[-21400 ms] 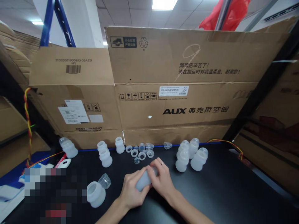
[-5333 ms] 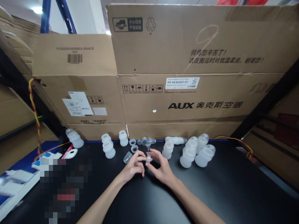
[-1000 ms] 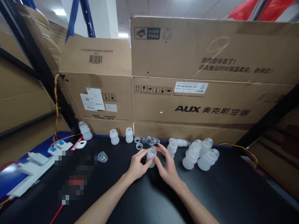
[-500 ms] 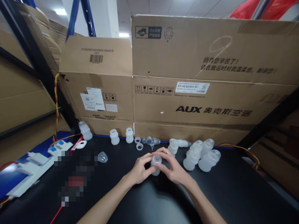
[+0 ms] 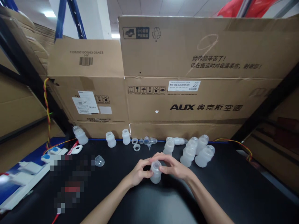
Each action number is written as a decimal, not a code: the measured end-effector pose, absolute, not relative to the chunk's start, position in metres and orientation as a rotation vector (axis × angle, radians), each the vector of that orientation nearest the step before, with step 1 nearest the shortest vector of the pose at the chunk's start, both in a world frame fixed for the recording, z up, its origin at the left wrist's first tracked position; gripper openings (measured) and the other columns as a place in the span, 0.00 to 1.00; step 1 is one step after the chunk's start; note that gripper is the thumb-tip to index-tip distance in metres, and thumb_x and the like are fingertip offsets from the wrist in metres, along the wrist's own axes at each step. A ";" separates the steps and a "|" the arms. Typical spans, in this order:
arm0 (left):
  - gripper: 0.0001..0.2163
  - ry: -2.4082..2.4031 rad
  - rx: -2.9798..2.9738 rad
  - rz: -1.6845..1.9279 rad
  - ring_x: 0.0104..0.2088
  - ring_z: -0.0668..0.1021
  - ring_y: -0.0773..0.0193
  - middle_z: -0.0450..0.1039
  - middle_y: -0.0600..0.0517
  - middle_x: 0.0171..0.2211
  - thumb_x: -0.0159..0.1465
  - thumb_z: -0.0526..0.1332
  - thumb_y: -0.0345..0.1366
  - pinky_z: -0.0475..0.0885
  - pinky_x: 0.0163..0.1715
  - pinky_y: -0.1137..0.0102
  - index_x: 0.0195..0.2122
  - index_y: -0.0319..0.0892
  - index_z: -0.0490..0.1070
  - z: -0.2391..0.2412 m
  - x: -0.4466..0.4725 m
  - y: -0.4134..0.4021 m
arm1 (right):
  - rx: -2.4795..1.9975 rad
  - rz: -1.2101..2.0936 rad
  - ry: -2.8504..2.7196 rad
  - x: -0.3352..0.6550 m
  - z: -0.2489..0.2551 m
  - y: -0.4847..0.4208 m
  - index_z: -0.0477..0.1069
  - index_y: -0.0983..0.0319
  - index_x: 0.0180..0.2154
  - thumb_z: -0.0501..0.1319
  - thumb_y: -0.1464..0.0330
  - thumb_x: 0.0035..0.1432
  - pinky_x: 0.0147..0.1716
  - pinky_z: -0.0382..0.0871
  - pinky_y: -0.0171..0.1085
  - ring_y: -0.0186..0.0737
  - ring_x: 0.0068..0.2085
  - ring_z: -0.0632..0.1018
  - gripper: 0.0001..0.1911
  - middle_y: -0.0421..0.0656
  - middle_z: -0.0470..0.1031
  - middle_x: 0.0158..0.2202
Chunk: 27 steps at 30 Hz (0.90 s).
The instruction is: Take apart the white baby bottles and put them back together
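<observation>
A frosted baby bottle (image 5: 155,176) stands upright on the black table in front of me, a clear piece set in its ringed top. From the left, my left hand (image 5: 140,171) grips the bottle near its neck, thumb in front and fingers behind. My right hand (image 5: 172,166) closes on the collar from the other side, its fingers arched over the back. Behind my hands, a clear nipple-like part (image 5: 153,141) and two collar rings (image 5: 136,147) lie near the cardboard. A transparent cap (image 5: 100,161) rests to the left.
Open bottles (image 5: 110,139) stand at the back left, a capped one (image 5: 80,135) farther left. Several capped bottles (image 5: 187,156) are grouped at the right. Cardboard (image 5: 184,124) walls the rear. A power strip (image 5: 30,183) runs along the left edge, near a white oval-ended object (image 5: 76,149).
The view has shifted, so the background sits farther left. My hands remain on the bottle; my right fingers have turned about its collar, and more of the bottle's body shows.
</observation>
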State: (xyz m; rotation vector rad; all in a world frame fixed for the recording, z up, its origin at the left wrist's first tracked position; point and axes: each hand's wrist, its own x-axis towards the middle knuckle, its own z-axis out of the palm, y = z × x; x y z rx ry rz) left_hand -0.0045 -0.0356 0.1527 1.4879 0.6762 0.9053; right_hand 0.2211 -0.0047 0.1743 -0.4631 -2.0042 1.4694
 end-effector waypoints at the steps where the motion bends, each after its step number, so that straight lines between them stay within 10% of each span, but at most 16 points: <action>1: 0.17 0.672 1.470 0.905 0.55 0.75 0.43 0.81 0.47 0.48 0.58 0.70 0.43 0.63 0.60 0.58 0.47 0.42 0.84 0.151 -0.005 -0.034 | -0.482 1.482 -1.969 0.220 0.170 -0.004 0.77 0.56 0.57 0.64 0.48 0.65 0.57 0.67 0.47 0.48 0.52 0.74 0.27 0.46 0.75 0.51; 21: 0.19 0.674 0.952 0.985 0.29 0.75 0.60 0.77 0.47 0.26 0.52 0.74 0.51 0.68 0.34 0.68 0.25 0.37 0.80 0.124 -0.011 -0.019 | -0.633 1.723 -1.114 0.168 0.124 -0.014 0.74 0.61 0.59 0.66 0.47 0.62 0.55 0.72 0.50 0.52 0.49 0.81 0.32 0.54 0.79 0.53; 27: 0.19 0.721 0.905 0.989 0.26 0.75 0.66 0.78 0.46 0.28 0.58 0.72 0.49 0.67 0.28 0.73 0.33 0.34 0.81 0.129 -0.006 -0.019 | -0.760 1.603 -1.160 0.170 0.119 -0.008 0.75 0.62 0.58 0.68 0.47 0.60 0.47 0.76 0.44 0.45 0.41 0.80 0.33 0.50 0.80 0.46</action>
